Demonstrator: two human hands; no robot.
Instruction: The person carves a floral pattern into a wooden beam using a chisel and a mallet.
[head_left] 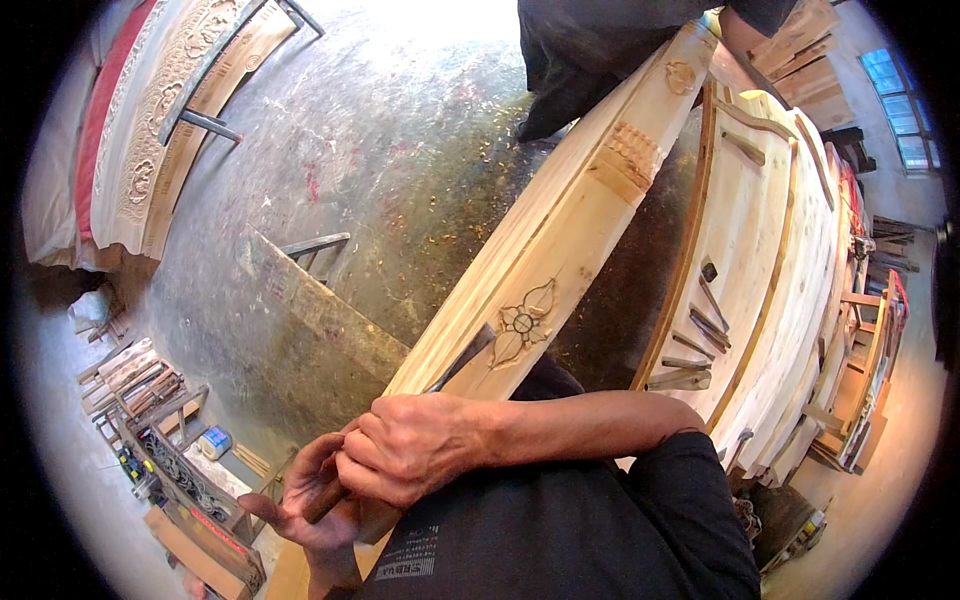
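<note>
A long pale wooden beam (560, 230) runs from below my hands up to the far right. Near me its face bears a carved flower with pointed leaves (523, 323). My right hand (408, 448) is wrapped round a chisel (463, 357), whose flat metal blade points away along the beam, beside the carving. Lower left, my left hand (318, 495) cups the butt of the wooden handle, its fingers curled and its thumb stuck out. Part of the handle is hidden by my right hand.
Another person in dark clothes (590, 60) stands at the beam's far end. On the right, several chisels and a mallet (680, 380) lie on stacked boards (740, 260). Carved panels (165, 130) rest on trestles at upper left. A tool rack (165, 450) stands lower left.
</note>
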